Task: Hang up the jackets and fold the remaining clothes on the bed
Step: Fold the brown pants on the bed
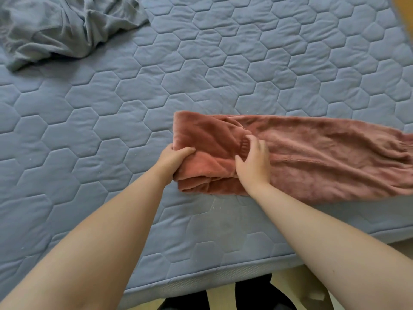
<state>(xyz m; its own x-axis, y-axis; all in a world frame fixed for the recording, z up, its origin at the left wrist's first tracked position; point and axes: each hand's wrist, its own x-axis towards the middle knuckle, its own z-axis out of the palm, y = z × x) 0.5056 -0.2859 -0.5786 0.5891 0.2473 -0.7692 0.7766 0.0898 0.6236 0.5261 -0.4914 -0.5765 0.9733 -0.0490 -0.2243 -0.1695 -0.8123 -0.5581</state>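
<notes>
One soft pink garment lies near the front edge of the bed, stretched out long to the right. Its left end is doubled over into a thick bunch. The left hand grabs that bunch, thumb on top and fingers tucked under, probably to keep the fold from slipping open. The right hand sits on top of the cloth just beside it, by a ribbed cuff. Its fingers are bent a little and blurry, so I cannot tell if it pinches the cloth or only presses it down. I think it is there to hold the middle flat for the next fold. The long right part is not folded yet.

Far off at the top left corner sits a gray garment, all crumpled, not folded either. The bed cover is blue, stitched in six-sided shapes. Below the bed edge you can see pale floor and the person's dark feet.
</notes>
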